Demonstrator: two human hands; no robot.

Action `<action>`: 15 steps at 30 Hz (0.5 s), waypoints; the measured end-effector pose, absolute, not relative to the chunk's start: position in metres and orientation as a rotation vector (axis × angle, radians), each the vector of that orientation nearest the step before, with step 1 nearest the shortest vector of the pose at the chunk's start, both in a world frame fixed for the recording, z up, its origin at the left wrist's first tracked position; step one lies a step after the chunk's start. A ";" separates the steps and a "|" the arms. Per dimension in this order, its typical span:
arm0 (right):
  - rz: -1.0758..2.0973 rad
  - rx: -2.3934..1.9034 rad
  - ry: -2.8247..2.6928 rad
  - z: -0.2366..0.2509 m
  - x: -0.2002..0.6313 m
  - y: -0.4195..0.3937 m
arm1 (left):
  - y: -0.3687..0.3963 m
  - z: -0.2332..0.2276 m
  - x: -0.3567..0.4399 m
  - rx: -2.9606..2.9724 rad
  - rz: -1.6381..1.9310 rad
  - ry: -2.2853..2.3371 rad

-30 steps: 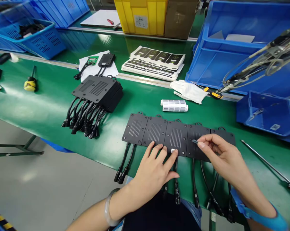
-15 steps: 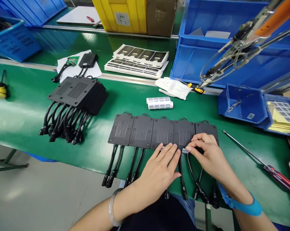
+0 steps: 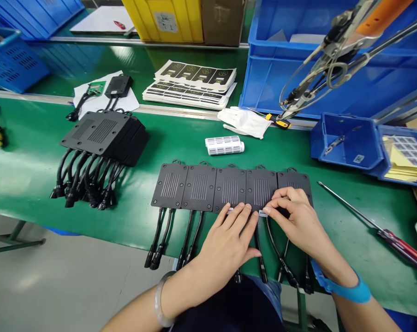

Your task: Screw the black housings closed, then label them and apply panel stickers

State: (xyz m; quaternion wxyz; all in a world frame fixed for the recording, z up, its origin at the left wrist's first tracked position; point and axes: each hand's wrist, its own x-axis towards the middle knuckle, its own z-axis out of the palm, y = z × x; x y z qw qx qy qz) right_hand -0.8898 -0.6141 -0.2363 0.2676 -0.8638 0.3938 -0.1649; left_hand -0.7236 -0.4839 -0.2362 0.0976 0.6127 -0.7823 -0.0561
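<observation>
Several flat black ribbed boxes with cable tails lie side by side in a row in the head view. My right hand [image 3: 298,219] pinches a small white printed label [image 3: 263,213] between thumb and forefinger, at the lower edge of the fourth box [image 3: 261,186] from the left. Whether the label is stuck down, I cannot tell. My left hand [image 3: 225,244] lies palm down with fingers stretched out, its fingertips on the lower edges of the third box [image 3: 230,184] and the fourth. Another small label [image 3: 230,210] shows partly from under those fingertips.
Behind the row lie a label roll [image 3: 224,145] and white gloves [image 3: 245,122]. A long screwdriver [image 3: 354,207] is at right, near small blue bins [image 3: 347,143]. Stacked black boxes [image 3: 103,133] stand left. An orange-handled tool arm [image 3: 333,60] hangs at upper right.
The whole view has shifted slightly. Both hands keep nearly the same place on the boxes, with the label still at the fourth box's lower edge.
</observation>
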 end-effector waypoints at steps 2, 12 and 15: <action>-0.444 -2.333 1.056 -0.236 -0.890 -0.614 | -0.484 -0.236 -0.724 1.819 -0.186 -2.321; -0.426 -2.377 1.061 -0.234 -0.888 -0.614 | -0.486 -0.236 -0.730 1.847 -0.149 -2.335; -0.420 -2.422 1.056 -0.229 -0.890 -0.614 | -0.487 -0.234 -0.730 1.867 -0.117 -2.345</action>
